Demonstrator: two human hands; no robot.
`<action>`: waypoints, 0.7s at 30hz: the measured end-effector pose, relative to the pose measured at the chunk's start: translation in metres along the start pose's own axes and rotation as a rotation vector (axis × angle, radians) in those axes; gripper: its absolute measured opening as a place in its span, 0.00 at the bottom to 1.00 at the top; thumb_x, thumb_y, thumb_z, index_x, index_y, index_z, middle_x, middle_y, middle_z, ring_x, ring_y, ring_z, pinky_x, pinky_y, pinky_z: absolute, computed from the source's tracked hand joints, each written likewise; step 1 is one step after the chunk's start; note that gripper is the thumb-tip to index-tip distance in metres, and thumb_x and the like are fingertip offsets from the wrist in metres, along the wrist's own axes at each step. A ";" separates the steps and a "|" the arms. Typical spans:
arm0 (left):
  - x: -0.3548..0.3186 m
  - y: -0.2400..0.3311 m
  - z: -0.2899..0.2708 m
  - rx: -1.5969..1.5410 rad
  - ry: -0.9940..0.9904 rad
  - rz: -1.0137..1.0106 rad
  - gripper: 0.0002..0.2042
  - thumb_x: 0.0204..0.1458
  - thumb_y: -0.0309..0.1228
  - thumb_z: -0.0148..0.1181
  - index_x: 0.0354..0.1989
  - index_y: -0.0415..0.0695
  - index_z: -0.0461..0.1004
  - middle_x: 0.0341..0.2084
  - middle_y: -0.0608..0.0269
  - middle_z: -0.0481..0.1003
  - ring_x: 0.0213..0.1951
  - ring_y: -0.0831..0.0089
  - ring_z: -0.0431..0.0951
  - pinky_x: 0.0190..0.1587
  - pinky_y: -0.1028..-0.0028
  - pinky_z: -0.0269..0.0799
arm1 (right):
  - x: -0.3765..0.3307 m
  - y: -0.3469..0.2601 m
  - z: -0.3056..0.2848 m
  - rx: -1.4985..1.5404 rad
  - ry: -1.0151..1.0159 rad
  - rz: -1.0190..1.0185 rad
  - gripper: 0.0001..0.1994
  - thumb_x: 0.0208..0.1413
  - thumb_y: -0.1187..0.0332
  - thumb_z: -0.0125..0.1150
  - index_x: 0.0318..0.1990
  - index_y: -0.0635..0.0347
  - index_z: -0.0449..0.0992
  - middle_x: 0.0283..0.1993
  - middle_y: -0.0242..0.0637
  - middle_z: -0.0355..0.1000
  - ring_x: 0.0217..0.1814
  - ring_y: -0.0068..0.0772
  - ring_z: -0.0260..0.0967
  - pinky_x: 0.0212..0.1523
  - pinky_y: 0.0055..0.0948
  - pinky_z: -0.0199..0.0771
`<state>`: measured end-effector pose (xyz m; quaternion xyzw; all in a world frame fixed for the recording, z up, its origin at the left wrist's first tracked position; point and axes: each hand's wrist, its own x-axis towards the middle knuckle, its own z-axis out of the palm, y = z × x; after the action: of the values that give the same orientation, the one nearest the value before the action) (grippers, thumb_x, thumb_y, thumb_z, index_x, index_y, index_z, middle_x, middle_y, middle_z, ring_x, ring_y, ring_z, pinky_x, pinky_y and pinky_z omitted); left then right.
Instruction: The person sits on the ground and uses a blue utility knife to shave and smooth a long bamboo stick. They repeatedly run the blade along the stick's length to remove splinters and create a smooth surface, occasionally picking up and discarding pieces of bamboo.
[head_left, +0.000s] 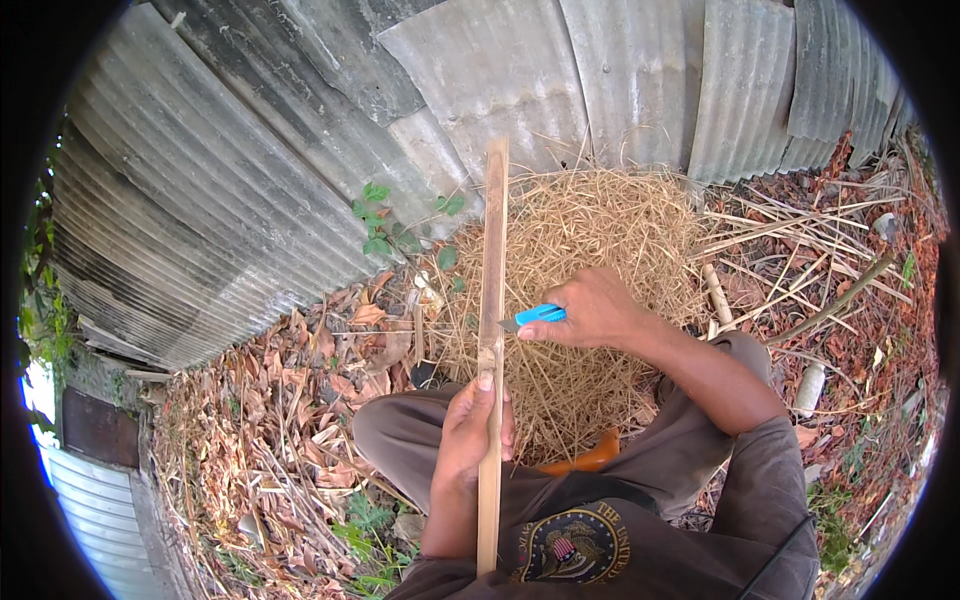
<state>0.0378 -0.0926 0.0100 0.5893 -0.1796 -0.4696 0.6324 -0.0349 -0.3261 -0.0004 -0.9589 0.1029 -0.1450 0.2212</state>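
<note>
In the head view a person sits on the ground with knees drawn up, looking down at both hands. The left hand (466, 430) comes up from the near edge and its fingers (484, 383) are clenched around a long bamboo strip (491, 300), the thumb pressed along the strip's near face. The strip stands almost upright in the picture, running from near the person's chest, at the bottom centre, up past the knees to its far end in front of the wall. It is pale tan, narrow and flat, with a darker knot just above the left thumb.

The right hand (592, 308) reaches in from the right, its forearm crossing above the right knee. Its fingers are closed tight on a knife with a blue handle (538, 316); the short grey blade points left and its tip meets the right edge of the bamboo strip, just above the knot.

Beyond the hands lies a heap of dry straw-coloured shavings (590, 225), spreading from between the knees to the foot of a wall of grey corrugated metal sheets (300, 150). Brown dead leaves (290, 400) cover the ground on the left, with a small green plant (378, 225) at the base of the wall. Dry stalks (790, 235) lie scattered on the right. An orange object (590, 457) shows between the person's legs, partly hidden
</note>
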 end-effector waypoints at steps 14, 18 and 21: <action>-0.010 -0.011 0.015 -0.189 -0.080 -0.015 0.16 0.67 0.43 0.34 0.34 0.44 0.60 0.09 0.66 0.59 0.08 0.77 0.56 0.15 0.78 0.55 | 0.010 0.022 0.022 -0.150 0.281 -0.193 0.39 0.41 0.22 0.46 0.13 0.54 0.74 0.07 0.35 0.62 0.11 0.35 0.65 0.14 0.35 0.62; -0.024 -0.009 0.014 -0.203 -0.166 -0.018 0.16 0.67 0.44 0.34 0.34 0.44 0.60 0.09 0.66 0.59 0.08 0.77 0.56 0.15 0.78 0.55 | 0.050 0.068 -0.004 -0.144 0.239 0.108 0.41 0.44 0.22 0.42 0.16 0.57 0.76 0.09 0.37 0.65 0.15 0.38 0.69 0.17 0.40 0.65; -0.030 -0.009 0.010 -0.211 -0.159 -0.012 0.17 0.67 0.44 0.34 0.34 0.44 0.60 0.09 0.66 0.59 0.08 0.77 0.56 0.16 0.77 0.55 | 0.062 0.072 -0.010 -0.206 0.340 0.093 0.44 0.45 0.21 0.38 0.18 0.60 0.77 0.13 0.41 0.68 0.20 0.42 0.72 0.21 0.42 0.68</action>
<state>0.0113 -0.0732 0.0140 0.4815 -0.1755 -0.5349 0.6717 0.0106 -0.4098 -0.0099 -0.9324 0.1972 -0.2830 0.1077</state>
